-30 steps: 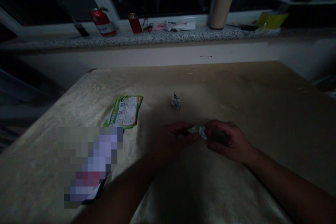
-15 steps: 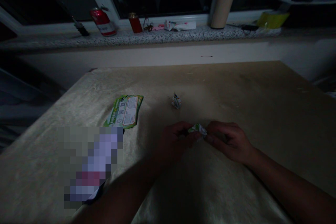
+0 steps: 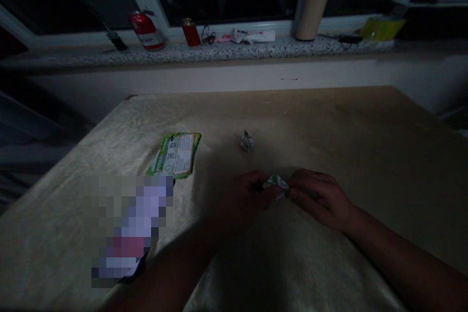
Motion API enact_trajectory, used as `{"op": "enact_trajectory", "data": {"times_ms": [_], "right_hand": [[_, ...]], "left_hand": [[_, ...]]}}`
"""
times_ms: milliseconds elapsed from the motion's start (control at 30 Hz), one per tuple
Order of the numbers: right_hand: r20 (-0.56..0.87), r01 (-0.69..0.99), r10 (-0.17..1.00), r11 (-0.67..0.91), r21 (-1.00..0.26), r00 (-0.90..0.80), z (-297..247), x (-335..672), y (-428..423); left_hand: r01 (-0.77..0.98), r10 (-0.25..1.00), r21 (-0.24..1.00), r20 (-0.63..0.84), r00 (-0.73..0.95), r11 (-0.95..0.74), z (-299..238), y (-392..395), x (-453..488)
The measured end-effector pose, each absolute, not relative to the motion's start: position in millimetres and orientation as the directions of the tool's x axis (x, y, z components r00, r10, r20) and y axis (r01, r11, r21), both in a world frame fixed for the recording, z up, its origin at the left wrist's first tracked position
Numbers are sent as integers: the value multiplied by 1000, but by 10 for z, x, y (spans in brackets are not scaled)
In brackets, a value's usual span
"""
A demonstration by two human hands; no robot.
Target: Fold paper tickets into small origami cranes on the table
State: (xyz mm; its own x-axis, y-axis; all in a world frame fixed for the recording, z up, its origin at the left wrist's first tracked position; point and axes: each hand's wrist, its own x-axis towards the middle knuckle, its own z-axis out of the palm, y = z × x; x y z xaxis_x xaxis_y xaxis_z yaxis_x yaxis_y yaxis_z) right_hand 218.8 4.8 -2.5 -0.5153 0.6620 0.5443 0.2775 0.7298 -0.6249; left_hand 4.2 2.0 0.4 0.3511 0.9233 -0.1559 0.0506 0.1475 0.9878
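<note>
Where the pixelated object (image 3: 137, 222) and packet (image 3: 175, 156) lie leftmost on the counter (image 3: 351, 126), presumably to keep them clear, a folded scrap (image 3: 246, 142) rests beyond; the left hand (image 3: 246, 196) pinches the wrapper (image 3: 275, 181), apparently as support, while the right hand (image 3: 325, 200) grips its right edge. Fingers and shadow obscure the wrapper's underside.

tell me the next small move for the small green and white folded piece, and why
Perhaps let the right hand press the crease at the right end of the small green-and-white folded piece: its fingertips are at that end, the left hand holds the other side, and the piece looks bent, not flat.
</note>
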Motion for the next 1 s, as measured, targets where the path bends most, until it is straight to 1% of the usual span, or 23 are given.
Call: {"op": "enact_trajectory", "data": {"times_ms": [167, 367, 567, 800, 1000], "right_hand": [[547, 277, 650, 740, -613, -527, -23, 2189, 50], [519, 284, 645, 739, -611, -561, -2, 2179, 39], [410, 349, 643, 727, -591, -646, 26, 2144, 15], [429, 324, 630, 738, -592, -648, 2, 2128, 12], [468, 268, 628, 732, -626, -621, -3, 2102, -3]], "left_hand": [[39, 899, 992, -128, 418, 123, 11, 29, 28], [54, 876, 986, -164, 454, 157, 39, 15, 38], [32, 847, 984, -169, 504, 177, -9, 29, 28], [-20, 830, 986, -130, 543, 168, -2, 22, 33], [-30, 824, 981, -145, 548, 193, 21, 0, 48]]}}
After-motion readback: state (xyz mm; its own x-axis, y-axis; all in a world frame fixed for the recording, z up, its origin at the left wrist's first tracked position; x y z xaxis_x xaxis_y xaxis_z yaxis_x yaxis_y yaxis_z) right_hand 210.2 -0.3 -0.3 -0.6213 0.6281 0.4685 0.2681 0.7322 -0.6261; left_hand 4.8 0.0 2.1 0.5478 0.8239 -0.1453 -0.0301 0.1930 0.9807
